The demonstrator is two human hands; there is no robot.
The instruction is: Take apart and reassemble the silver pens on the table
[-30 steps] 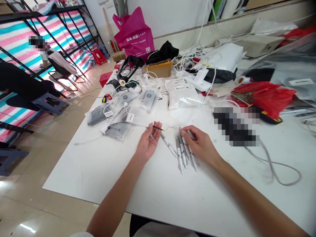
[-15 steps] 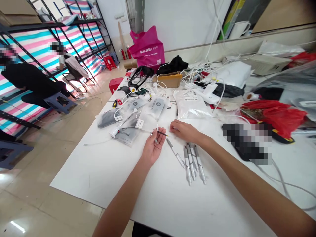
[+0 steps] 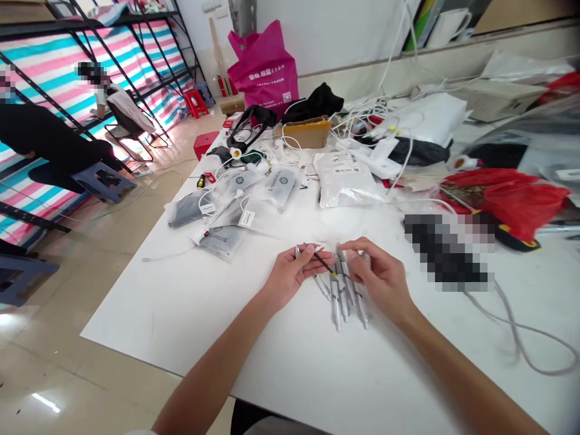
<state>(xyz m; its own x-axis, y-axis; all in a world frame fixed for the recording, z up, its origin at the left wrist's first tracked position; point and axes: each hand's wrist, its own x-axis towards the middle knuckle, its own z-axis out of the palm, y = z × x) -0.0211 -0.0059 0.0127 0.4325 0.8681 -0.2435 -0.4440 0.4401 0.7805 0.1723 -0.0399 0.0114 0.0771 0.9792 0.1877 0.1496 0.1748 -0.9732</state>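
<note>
Your left hand [image 3: 287, 281] is pinching a black refill [image 3: 325, 264] between nearly closed fingers [image 3: 309, 256], while your right hand [image 3: 376, 279] is curving, half open, over silver pens [image 3: 345, 299] lying at its nine o'clock on the counter [image 3: 190, 314].

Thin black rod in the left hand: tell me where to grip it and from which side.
Pinch the thin black rod near its yellow end, coming from the right with the right hand. The rod is slender and angles out of the left hand toward the silver pens, so that stretch looks free, while its other end sits among the fingers.
</note>
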